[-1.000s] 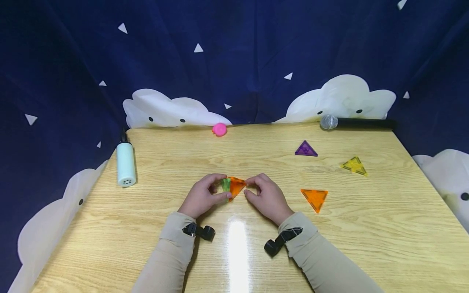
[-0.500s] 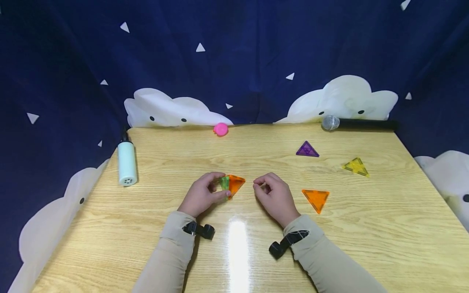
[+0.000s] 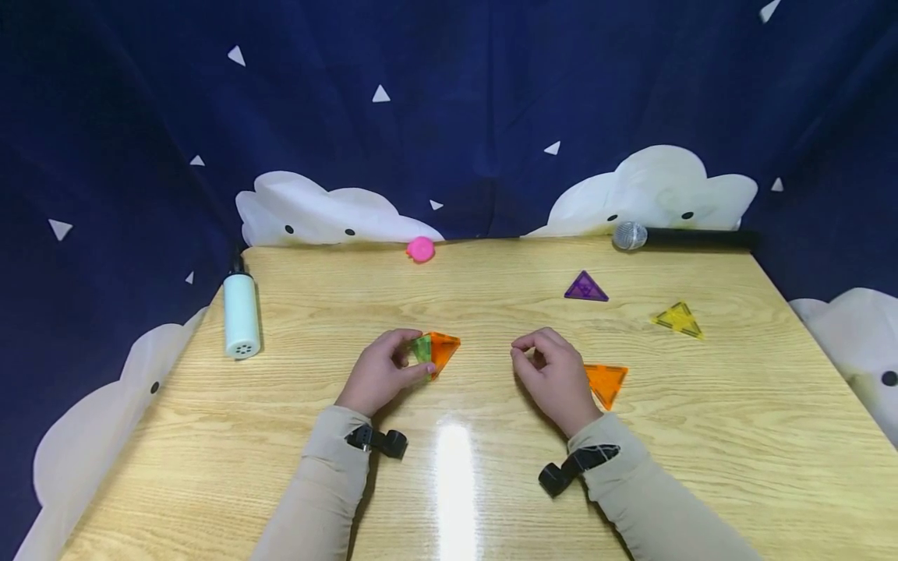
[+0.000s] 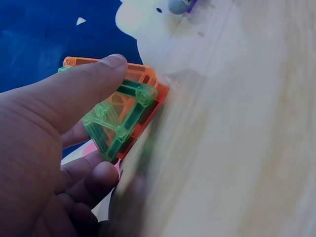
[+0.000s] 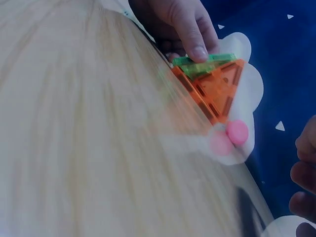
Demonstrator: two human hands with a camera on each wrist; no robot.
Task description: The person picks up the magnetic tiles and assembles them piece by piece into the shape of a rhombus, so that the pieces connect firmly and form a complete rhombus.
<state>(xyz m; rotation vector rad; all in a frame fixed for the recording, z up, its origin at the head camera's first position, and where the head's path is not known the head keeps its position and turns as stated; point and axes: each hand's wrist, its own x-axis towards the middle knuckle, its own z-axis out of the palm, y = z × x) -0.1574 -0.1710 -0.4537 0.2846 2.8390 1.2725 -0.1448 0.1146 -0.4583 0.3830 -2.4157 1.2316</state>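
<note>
Green [image 3: 422,348] and orange [image 3: 444,350] translucent triangular tiles stand joined at mid-table, pinched between thumb and fingers of my left hand [image 3: 381,374]. In the left wrist view my thumb lies over the top edge of the green tile [image 4: 132,111], with orange pieces [image 4: 143,71] behind it. My right hand [image 3: 554,378] is apart from them to the right, fingers curled with nothing visible in them. It partly covers a flat orange triangle [image 3: 609,382]. At the right edge of the right wrist view only its fingertips [image 5: 305,173] show.
A purple triangle [image 3: 585,287] and a yellow triangle [image 3: 679,320] lie at the right. A microphone [image 3: 691,238] and a pink round object [image 3: 421,249] lie along the back edge. A pale blue pump [image 3: 242,315] is at the left, with a dark blue curtain [image 3: 484,117] behind the table.
My right hand has let go of the orange piece and moved right, now overlapping the loose orange triangle. My left hand has shifted slightly left with the joined tiles.
</note>
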